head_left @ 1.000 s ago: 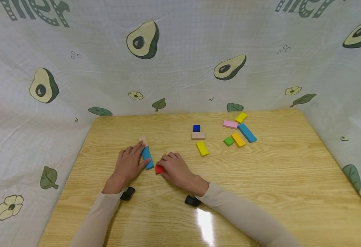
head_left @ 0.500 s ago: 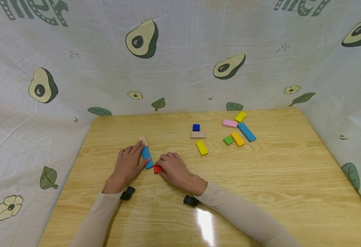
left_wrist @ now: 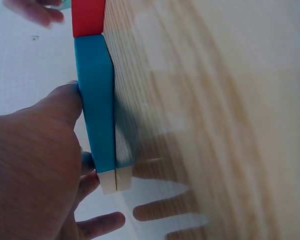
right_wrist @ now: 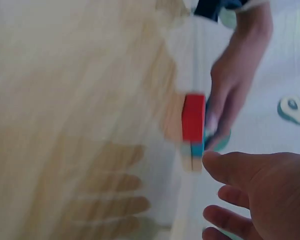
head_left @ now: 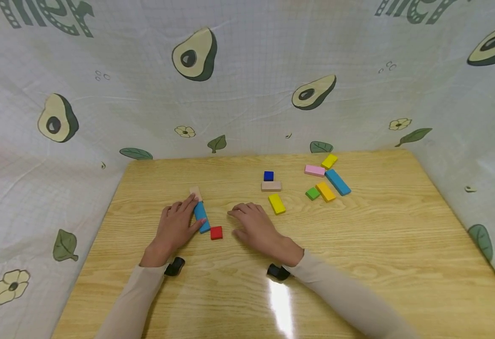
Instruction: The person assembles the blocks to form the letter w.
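My left hand (head_left: 175,228) rests on a long blue block (head_left: 202,216), fingers fairly straight, with the thumb on its near part and fingertips around its far end. Beyond that end lies a pale wooden block (head_left: 196,193), in line with the blue one and partly covered by fingers. A small red block (head_left: 216,232) lies against the blue block's near right corner; in the left wrist view the red block (left_wrist: 88,17) touches the blue block (left_wrist: 95,100). To the right of the red block, my right hand (head_left: 258,230) is apart from it, fingers loosely bent and holding nothing.
Past the right hand lie a yellow block (head_left: 277,204), a pale block (head_left: 271,186) and a dark blue cube (head_left: 268,176). Farther right are green (head_left: 313,193), orange (head_left: 325,192), blue (head_left: 338,182), pink (head_left: 315,170) and yellow (head_left: 329,161) blocks. A printed cloth borders the table.
The right hand slid the red block slightly left against the blue block, then let go of it and drew back to the right. My left hand has stayed in place.
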The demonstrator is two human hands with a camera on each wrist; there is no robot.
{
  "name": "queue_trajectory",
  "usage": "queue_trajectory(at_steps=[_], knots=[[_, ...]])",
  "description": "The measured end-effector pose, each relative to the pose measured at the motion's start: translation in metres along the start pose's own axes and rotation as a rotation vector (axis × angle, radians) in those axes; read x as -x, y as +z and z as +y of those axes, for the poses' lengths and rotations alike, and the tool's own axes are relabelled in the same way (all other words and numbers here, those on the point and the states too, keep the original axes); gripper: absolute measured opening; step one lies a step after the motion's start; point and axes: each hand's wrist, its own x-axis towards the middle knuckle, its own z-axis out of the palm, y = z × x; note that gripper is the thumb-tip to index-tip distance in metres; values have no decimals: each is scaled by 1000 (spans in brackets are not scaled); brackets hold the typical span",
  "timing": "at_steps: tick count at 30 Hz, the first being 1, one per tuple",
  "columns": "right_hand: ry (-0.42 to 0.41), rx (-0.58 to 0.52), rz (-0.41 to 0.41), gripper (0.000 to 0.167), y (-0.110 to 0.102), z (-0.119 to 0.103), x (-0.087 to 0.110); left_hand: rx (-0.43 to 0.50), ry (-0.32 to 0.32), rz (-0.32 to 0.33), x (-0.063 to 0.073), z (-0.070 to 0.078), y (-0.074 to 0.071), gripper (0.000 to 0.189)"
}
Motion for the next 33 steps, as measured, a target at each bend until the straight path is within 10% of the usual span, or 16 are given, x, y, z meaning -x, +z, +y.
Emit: queue_trajectory(at_steps=[15, 33], knots=[[83, 27, 76, 57, -30, 65, 28, 0, 6, 4, 0, -1, 0, 69], [88, 80, 7, 59, -39, 87, 42, -6, 5, -9, 0, 0, 0, 70]])
